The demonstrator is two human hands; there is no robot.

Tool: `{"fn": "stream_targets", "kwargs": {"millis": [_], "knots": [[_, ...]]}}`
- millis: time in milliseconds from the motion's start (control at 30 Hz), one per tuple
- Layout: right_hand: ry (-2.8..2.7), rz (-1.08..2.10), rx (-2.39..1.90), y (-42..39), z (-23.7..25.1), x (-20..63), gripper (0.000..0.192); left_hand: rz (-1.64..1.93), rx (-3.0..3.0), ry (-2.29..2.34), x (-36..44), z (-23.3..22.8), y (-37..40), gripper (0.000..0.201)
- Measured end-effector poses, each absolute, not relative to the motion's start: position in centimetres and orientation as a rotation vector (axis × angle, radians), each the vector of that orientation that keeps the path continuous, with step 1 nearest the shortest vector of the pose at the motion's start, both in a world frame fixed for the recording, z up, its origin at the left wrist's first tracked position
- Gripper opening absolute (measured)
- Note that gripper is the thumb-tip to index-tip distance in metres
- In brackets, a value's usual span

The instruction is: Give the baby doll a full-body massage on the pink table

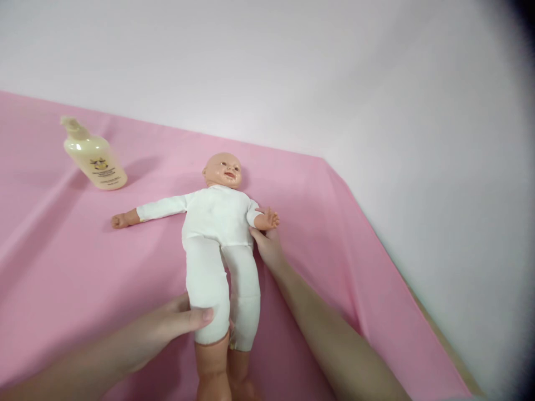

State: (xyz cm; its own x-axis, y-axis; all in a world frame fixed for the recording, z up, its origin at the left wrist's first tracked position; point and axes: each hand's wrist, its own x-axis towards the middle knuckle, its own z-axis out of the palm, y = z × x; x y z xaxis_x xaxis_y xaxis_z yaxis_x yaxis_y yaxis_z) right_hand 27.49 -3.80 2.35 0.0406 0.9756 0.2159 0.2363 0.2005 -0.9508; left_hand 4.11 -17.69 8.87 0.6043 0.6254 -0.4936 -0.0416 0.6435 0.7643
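Note:
A baby doll (217, 217) with a bald plastic head and a white cloth body lies on its back on a pink cloth. My left hand (181, 317) is closed round the doll's lower leg on the left, thumb on top and the other fingers hidden beneath. By the doll's side on the right, my right hand (268, 245) grips at its waist, below its bent arm. That hand's thumb shows against the white cloth, while its other fingers are mostly hidden behind the doll's forearm and body. The doll's other arm stretches out to the left.
A pale yellow pump bottle (96, 161) with a printed label stands on the pink cloth (159, 150), left of the doll's head. The cloth has creases and covers a table whose edge runs along the right. A plain white wall (267, 72) rises behind.

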Motion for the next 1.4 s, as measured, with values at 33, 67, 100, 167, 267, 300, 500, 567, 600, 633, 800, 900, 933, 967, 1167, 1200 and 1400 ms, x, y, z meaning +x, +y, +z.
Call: {"fn": "stream_targets", "kwargs": {"millis": [33, 67, 100, 167, 267, 300, 500, 567, 600, 633, 800, 900, 933, 967, 1167, 1200, 1400], "knots": [[-1.415, 0.886, -1.243, -3.8, 2.3, 27.5, 0.052, 0.43, 0.788, 0.853, 4.1, 8.9, -17.7, 0.048], [-1.411, 0.888, -1.242, -3.8, 2.3, 27.5, 0.052, 0.426, 0.79, 0.864, 4.1, 8.9, -17.7, 0.051], [-1.408, 0.89, -1.241, -3.8, 2.3, 27.4, 0.053, 0.424, 0.795, 0.87, 4.2, 9.0, -17.7, 0.052], [-1.404, 0.892, -1.239, -3.8, 2.2, 27.4, 0.052, 0.426, 0.799, 0.872, 4.3, 9.2, -17.7, 0.051], [-1.403, 0.885, -1.241, -3.9, 2.4, 27.4, 0.052, 0.42, 0.786, 0.875, 4.3, 9.6, -17.6, 0.047], [-1.405, 0.881, -1.246, -3.9, 2.4, 27.4, 0.052, 0.417, 0.78, 0.88, 4.3, 9.7, -17.6, 0.049], [-1.435, 0.879, -1.256, -3.9, 2.5, 27.5, 0.051, 0.413, 0.785, 0.845, 4.3, 9.7, -17.6, 0.067], [-1.432, 0.88, -1.25, -3.8, 2.4, 27.5, 0.051, 0.411, 0.787, 0.845, 4.4, 9.8, -17.5, 0.069], [-1.428, 0.881, -1.246, -3.8, 2.4, 27.5, 0.051, 0.413, 0.79, 0.847, 4.4, 9.8, -17.5, 0.07], [-1.423, 0.882, -1.242, -3.7, 2.3, 27.5, 0.051, 0.414, 0.793, 0.851, 4.4, 9.8, -17.5, 0.07], [-1.407, 0.899, -1.24, -3.8, 2.4, 27.4, 0.051, 0.408, 0.797, 0.84, 4.4, 10.0, -17.5, 0.068], [-1.417, 0.891, -1.246, -3.8, 2.4, 27.5, 0.05, 0.407, 0.795, 0.843, 4.4, 10.0, -17.5, 0.065], [-1.419, 0.891, -1.249, -3.8, 2.4, 27.5, 0.05, 0.403, 0.795, 0.843, 4.4, 10.0, -17.5, 0.064], [-1.421, 0.891, -1.25, -3.8, 2.4, 27.5, 0.05, 0.4, 0.794, 0.841, 4.4, 10.0, -17.5, 0.064], [-1.427, 0.874, -1.242, -3.8, 2.4, 27.5, 0.049, 0.402, 0.799, 0.826, 4.3, 9.8, -17.5, 0.063], [-1.428, 0.876, -1.245, -3.8, 2.4, 27.5, 0.049, 0.4, 0.802, 0.822, 4.3, 9.8, -17.5, 0.063], [-1.423, 0.887, -1.24, -3.8, 2.4, 27.5, 0.052, 0.403, 0.79, 0.836, 4.3, 9.6, -17.5, 0.066]]}}
